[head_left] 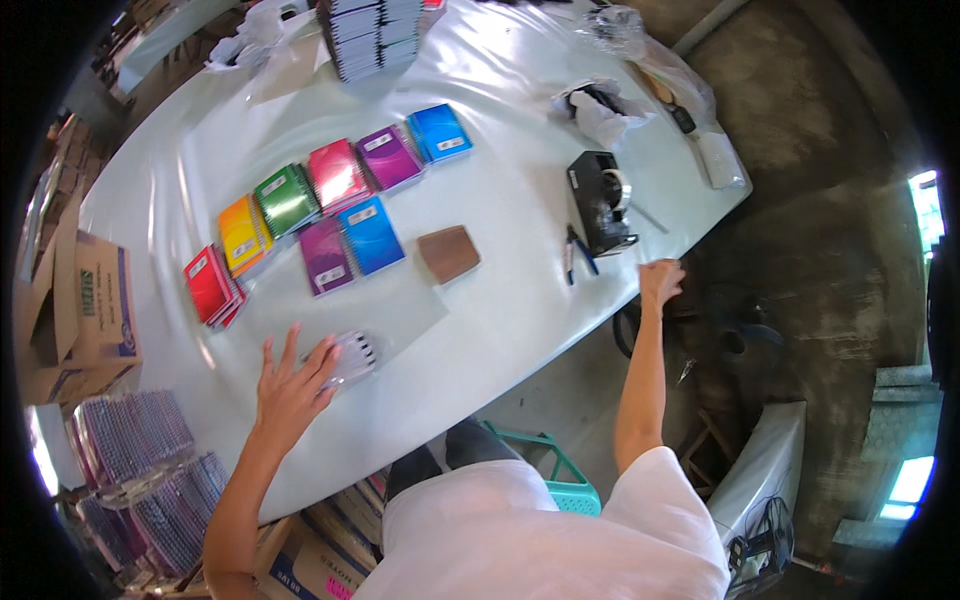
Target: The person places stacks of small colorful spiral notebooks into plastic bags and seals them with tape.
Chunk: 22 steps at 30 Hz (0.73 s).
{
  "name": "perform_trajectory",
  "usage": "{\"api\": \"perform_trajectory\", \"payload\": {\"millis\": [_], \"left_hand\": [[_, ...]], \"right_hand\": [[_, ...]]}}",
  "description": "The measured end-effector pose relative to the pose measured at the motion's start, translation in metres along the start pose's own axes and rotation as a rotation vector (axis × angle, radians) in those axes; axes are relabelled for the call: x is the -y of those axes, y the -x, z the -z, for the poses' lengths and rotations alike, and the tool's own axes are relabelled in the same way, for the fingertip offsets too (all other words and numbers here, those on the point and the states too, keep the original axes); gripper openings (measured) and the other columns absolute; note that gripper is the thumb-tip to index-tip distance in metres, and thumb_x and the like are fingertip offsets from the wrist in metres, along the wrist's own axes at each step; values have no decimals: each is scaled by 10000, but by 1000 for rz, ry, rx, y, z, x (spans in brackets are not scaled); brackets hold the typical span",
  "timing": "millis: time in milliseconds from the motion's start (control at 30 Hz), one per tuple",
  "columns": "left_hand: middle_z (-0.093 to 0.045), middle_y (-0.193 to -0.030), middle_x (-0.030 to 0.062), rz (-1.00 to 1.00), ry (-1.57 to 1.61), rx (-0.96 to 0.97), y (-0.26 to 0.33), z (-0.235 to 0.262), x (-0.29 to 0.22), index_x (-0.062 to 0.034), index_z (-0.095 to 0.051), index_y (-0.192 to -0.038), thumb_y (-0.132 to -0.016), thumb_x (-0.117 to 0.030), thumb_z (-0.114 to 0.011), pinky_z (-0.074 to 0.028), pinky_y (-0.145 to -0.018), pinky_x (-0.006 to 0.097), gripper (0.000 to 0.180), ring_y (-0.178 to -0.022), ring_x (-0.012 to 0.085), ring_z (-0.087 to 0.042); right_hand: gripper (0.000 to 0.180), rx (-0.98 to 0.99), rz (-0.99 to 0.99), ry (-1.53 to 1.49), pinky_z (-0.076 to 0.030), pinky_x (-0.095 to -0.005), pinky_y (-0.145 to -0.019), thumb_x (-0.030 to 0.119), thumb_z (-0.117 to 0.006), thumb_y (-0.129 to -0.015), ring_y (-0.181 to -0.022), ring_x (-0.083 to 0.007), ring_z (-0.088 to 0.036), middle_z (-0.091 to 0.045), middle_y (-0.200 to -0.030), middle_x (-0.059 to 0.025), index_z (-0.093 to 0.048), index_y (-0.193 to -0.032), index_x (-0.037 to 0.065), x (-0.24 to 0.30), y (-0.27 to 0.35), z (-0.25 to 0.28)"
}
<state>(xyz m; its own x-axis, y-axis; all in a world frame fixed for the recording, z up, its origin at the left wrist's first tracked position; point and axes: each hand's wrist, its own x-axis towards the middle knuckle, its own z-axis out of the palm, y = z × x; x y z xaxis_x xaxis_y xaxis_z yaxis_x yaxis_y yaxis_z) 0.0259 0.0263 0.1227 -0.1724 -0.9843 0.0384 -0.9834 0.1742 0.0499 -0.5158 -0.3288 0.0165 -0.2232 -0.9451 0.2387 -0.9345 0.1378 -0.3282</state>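
Observation:
My left hand (292, 385) lies with fingers spread at the near left of the table, its thumb and forefinger at the edge of a small clear-wrapped pack (354, 358) with black marks along one side. My right hand (660, 284) is at the table's right edge, just below a black tape dispenser (598, 205). Its fingers are curled closed; whatever they may hold is too small to make out. Beyond my left hand are two rows of spiral notebooks, among them a red stack (212, 286), a purple one (326, 256) and a blue one (372, 235).
A brown block (448, 254) sits mid-table. Pens (580, 252) lie beside the dispenser. Tall notebook stacks (370, 40) stand at the far side, crumpled plastic (612, 118) at far right. Left of the table are a cardboard box (100, 310) and bundled notebooks (135, 435). A green stool (560, 475) is below.

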Motion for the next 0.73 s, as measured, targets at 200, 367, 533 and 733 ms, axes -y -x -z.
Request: {"api": "perform_trajectory", "payload": {"millis": [200,367,533,733], "left_hand": [[-451,-1412,-48,-9,-10,-16,5,1,1,-178,-520,-1326,-712,-259,-745,-207,-1091,610,659,-1389,313,-277],[-444,-1414,-59,-27,10,-79,7,-6,5,-180,-505,-1342,-728,-278,-738,-220,-1085,607,664,-1396,305,-262],[-442,-1414,-44,-38,29,-79,11,-11,3,-175,-517,-1331,-757,-318,-720,-227,-1090,590,625,-1397,312,-254],[-307,-1499,97,102,420,52,-14,-4,17,-205,-343,-1452,-807,-404,-685,-197,-1109,583,757,-1413,348,-207]], "right_hand": [[161,845,-63,-1085,-391,-202,-548,170,-646,-819,-672,-46,-519,-707,-919,-46,-726,-885,47,187,159,44],[211,1255,-328,-1203,-249,-217,-450,178,-702,-838,-515,-38,-369,-494,-608,29,-694,-813,-31,342,312,96],[262,1074,-423,-1113,-190,-233,-417,219,-724,-842,-453,-37,-302,-416,-545,54,-681,-785,-33,335,364,62],[286,944,-323,-1176,-188,-229,-415,248,-727,-846,-454,-36,-301,-429,-541,54,-681,-794,-29,328,381,44]]}}
